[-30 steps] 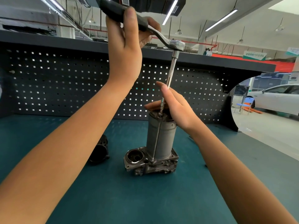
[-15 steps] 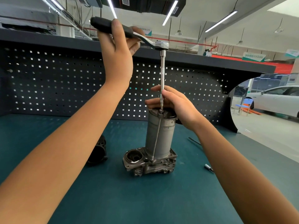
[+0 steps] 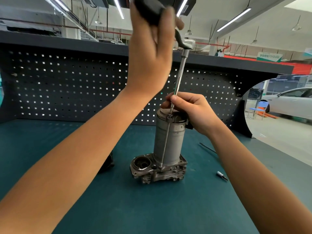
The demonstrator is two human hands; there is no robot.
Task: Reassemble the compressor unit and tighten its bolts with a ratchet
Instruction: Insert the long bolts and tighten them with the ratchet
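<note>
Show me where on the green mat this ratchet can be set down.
Bare mat lies in front of the compressor unit, between the left forearm and right forearm, and back left between the pegboard and left forearm. Crowded: right of the unit, a thin rod and small bit; left of its base, a dark part.

The compressor stands tall in the middle of the green mat, with wide room in front of it. The left hand, the right hand and the ratchet fill the space above it. A small bit and a thin rod lie to its right, a dark part sits to its left, and the pegboard wall closes the back
</note>
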